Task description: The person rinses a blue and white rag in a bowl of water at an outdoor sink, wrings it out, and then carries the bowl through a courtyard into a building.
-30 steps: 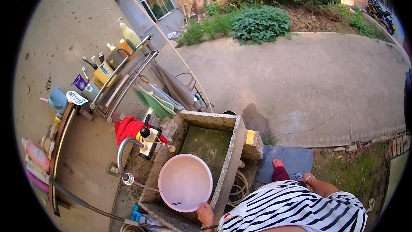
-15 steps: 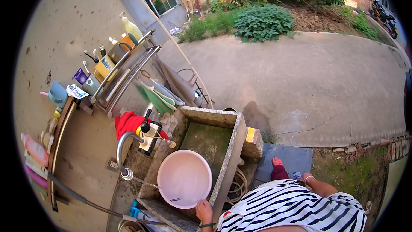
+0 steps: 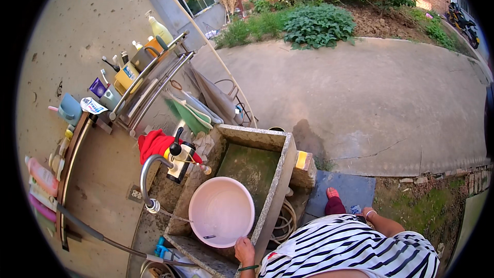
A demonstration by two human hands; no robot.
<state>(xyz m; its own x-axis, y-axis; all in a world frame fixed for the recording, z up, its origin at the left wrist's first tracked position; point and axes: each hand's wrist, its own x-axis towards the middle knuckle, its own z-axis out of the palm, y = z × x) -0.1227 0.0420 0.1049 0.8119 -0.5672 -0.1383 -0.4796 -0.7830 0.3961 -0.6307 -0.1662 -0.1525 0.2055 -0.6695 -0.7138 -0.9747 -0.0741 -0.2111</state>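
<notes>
A round pink basin sits in the stone sink. From the curved metal faucet a thin stream of water runs into it. The water inside is clear, and a small dark mark shows low on the basin's inner side. My left hand, with a green bracelet at the wrist, has its fingers curled at the basin's near rim. Down by my right side, my right hand is closed on a small blue-and-white crumpled thing, whose kind I cannot make out.
A red cloth lies behind the faucet. To the left, a wall shelf carries bottles, cups and toothbrushes. A coiled hose lies beside the sink's right wall. A grey-blue slab is under my foot, with concrete paving beyond.
The whole view has shifted slightly. Both hands stay in about the same places, and water keeps running into the basin.
</notes>
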